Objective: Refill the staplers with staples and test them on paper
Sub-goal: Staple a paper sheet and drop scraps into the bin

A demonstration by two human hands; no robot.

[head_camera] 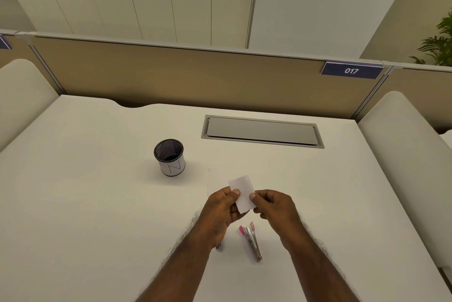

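A small white piece of paper (242,191) is held above the desk between both hands. My left hand (220,213) pinches its left edge with thumb and fingers, and my right hand (274,208) pinches its right edge. Below the hands, a pink and silver stapler (252,240) lies on the white desk (97,203), its top arm raised off the base. A second small metal object (219,246) peeks out under my left wrist; most of it is hidden. Another white sheet (215,181) lies flat on the desk behind the held paper.
A black mesh pen cup (169,157) with a white label stands to the left. A grey cable hatch (261,131) is set into the desk further back. A beige partition (195,76) with a blue sign "017" closes the far edge.
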